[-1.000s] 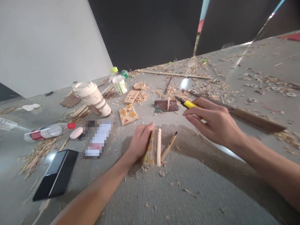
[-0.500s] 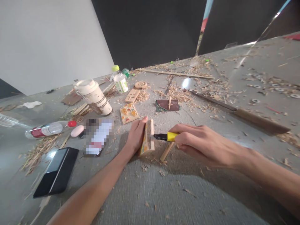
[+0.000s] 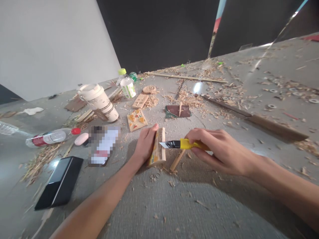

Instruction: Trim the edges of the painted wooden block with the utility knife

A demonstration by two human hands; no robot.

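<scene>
My left hand (image 3: pixel 146 144) grips a small wooden block (image 3: pixel 161 146) from its left side, thumb on its far top end. The block's left face carries an orange and yellow pattern, and its right side is bare pale wood. In my right hand (image 3: pixel 219 149) is a yellow utility knife (image 3: pixel 185 144) with a black front. Its blade points left and lies over the bare side of the block; whether it touches the wood I cannot tell. Just right of the block, below the knife, a short wooden stick (image 3: pixel 177 160) rests on the grey surface.
A patterned wooden tile (image 3: pixel 136 119), a dark folded pouch (image 3: pixel 177 111) and a cup (image 3: pixel 99 101) stand or lie beyond my hands. Bottles (image 3: pixel 50 137) and a black box (image 3: pixel 59 182) lie left. A long-handled blade (image 3: pixel 249 116) lies right, amid wood shavings.
The knife's blade now shows over the block, and my right hand's fingers sit differently on the handle. The block has turned slightly in my left hand, showing more of its bare side.
</scene>
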